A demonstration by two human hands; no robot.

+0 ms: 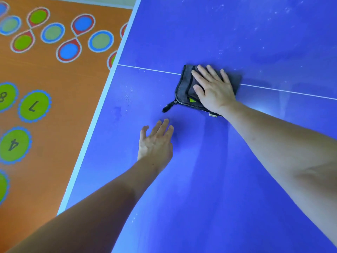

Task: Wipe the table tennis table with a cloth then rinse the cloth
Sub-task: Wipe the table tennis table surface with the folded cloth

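Head view: wiping under way, cloth flat under the right hand on the blue surface.

Right hand (214,89) presses the folded grey cloth (184,90) with fingers straight, grip apart, across the white centre line (149,69). Left hand (156,141) rests flat nearby, holding nothing. Risks: the cloth bunching or sliding out from under the palm; specks (127,96) near the edge (102,105) missed.
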